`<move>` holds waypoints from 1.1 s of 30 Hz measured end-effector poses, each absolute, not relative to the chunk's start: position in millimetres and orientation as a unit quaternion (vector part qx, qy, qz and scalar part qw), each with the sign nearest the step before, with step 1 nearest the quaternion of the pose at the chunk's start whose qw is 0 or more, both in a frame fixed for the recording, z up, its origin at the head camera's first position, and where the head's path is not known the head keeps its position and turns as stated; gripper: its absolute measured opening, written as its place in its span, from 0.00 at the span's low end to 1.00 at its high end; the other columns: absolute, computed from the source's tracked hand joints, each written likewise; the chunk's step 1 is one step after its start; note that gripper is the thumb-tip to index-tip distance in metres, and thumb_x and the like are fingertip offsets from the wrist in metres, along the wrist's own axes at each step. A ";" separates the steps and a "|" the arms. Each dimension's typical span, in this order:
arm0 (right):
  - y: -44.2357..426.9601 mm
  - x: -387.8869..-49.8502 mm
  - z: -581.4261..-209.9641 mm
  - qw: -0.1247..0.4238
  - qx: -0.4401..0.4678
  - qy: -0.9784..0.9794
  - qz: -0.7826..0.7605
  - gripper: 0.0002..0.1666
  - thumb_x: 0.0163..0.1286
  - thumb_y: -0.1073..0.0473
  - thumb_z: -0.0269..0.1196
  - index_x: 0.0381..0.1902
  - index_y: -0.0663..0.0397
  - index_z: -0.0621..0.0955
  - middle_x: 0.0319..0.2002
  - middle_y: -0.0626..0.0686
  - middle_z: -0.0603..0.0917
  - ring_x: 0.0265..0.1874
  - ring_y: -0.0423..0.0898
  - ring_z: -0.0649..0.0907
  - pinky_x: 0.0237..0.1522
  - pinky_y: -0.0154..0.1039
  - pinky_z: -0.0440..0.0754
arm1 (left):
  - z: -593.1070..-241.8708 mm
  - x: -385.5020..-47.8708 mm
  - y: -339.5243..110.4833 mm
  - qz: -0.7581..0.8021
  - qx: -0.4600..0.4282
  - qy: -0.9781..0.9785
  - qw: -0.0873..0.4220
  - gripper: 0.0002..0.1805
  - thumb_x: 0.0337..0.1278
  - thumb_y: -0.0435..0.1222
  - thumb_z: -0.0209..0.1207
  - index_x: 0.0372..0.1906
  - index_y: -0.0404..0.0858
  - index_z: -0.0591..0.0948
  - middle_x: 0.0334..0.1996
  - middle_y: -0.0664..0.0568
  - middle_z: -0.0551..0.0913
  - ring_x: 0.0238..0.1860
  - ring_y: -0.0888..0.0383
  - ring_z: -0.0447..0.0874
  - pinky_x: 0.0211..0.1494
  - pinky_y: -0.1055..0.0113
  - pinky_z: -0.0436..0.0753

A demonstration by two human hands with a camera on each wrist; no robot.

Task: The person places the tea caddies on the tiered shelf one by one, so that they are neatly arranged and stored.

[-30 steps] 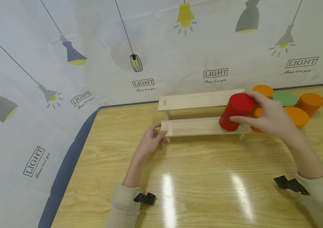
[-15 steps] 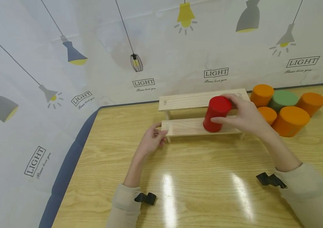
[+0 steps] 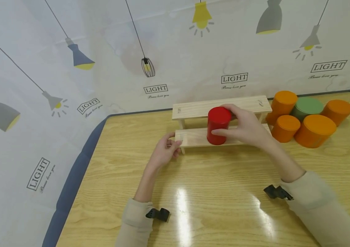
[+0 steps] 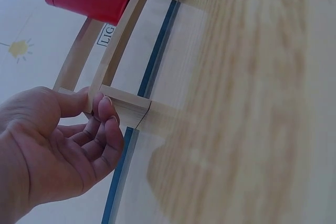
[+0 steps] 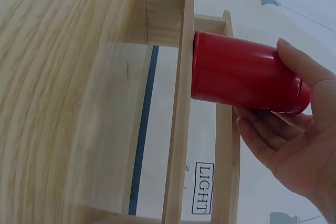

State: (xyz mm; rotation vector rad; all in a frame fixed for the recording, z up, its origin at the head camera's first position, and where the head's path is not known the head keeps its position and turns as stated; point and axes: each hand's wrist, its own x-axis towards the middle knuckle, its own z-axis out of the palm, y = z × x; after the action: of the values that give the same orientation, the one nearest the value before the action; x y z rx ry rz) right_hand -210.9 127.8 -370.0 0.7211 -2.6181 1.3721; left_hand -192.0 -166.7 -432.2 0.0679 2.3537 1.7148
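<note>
In the head view a red canister [image 3: 216, 127] stands upright at the front wooden shelf [image 3: 193, 138], near its middle. My right hand [image 3: 247, 128] grips it from the right, thumb on the near side and fingers behind. The right wrist view shows the base of the red canister [image 5: 244, 72] at the board, touching or nearly so. My left hand [image 3: 163, 151] pinches the left end of the front shelf; in the left wrist view thumb and fingertips of the left hand [image 4: 68, 140] close on the board's end.
A second, higher wooden shelf [image 3: 205, 108] stands just behind. To the right, several orange canisters [image 3: 315, 132] and a green canister [image 3: 307, 105] stand close together on the wooden table [image 3: 218, 192]. A lamp-patterned sheet [image 3: 178, 55] hangs behind.
My right hand has carried the red canister leftward along the front shelf, from its right end to near the middle. The left hand has stayed at the shelf's left end.
</note>
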 end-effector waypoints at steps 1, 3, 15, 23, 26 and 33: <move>125.2 -211.7 -370.6 0.049 0.239 -0.858 0.453 0.39 0.57 0.52 0.79 0.63 0.55 0.76 0.48 0.52 0.86 0.47 0.50 0.82 0.52 0.53 0.79 | -432.3 -192.1 -166.8 0.585 0.022 0.802 0.115 0.32 0.74 0.37 0.57 0.75 0.30 0.61 0.33 0.43 0.81 0.30 0.54 0.81 0.38 0.62 0.84; 119.7 -213.2 -371.8 0.050 0.244 -0.854 0.457 0.39 0.55 0.53 0.80 0.62 0.55 0.77 0.48 0.52 0.86 0.47 0.49 0.82 0.53 0.52 0.79 | -432.7 -192.3 -167.0 0.585 0.022 0.802 0.116 0.32 0.74 0.37 0.57 0.75 0.31 0.61 0.33 0.43 0.81 0.30 0.53 0.81 0.38 0.62 0.84; 88.7 -216.9 -374.5 0.045 0.282 -0.834 0.471 0.39 0.56 0.54 0.80 0.62 0.58 0.76 0.49 0.53 0.85 0.47 0.50 0.83 0.54 0.54 0.80 | -432.9 -194.0 -165.1 0.587 0.009 0.801 0.115 0.30 0.74 0.38 0.57 0.74 0.33 0.64 0.33 0.43 0.81 0.29 0.55 0.80 0.36 0.65 0.83; 74.7 -218.3 -374.4 0.040 0.290 -0.828 0.479 0.39 0.57 0.53 0.79 0.63 0.58 0.75 0.51 0.53 0.85 0.48 0.48 0.83 0.55 0.51 0.80 | -432.5 -192.9 -165.5 0.587 0.024 0.802 0.110 0.29 0.75 0.37 0.57 0.73 0.32 0.65 0.34 0.40 0.81 0.29 0.53 0.80 0.36 0.64 0.82; 70.4 -219.7 -376.0 0.040 0.292 -0.825 0.482 0.39 0.58 0.53 0.79 0.63 0.58 0.75 0.50 0.52 0.85 0.48 0.48 0.83 0.54 0.50 0.80 | -432.6 -193.1 -165.8 0.587 0.024 0.802 0.110 0.28 0.75 0.37 0.57 0.72 0.32 0.65 0.34 0.40 0.82 0.29 0.53 0.80 0.36 0.64 0.82; 60.5 -221.7 -378.9 0.045 0.292 -0.819 0.492 0.38 0.59 0.54 0.78 0.63 0.58 0.75 0.51 0.53 0.84 0.48 0.48 0.83 0.54 0.48 0.81 | -433.2 -193.3 -166.0 0.589 0.023 0.800 0.113 0.28 0.75 0.36 0.57 0.72 0.32 0.65 0.33 0.40 0.81 0.28 0.54 0.79 0.36 0.64 0.83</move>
State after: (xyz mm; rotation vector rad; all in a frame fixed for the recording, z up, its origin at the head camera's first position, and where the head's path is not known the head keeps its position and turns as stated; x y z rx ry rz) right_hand -221.7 60.5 -378.9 0.8930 -2.5006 1.5035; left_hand -193.3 -166.0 -433.2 0.0676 2.3469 1.7274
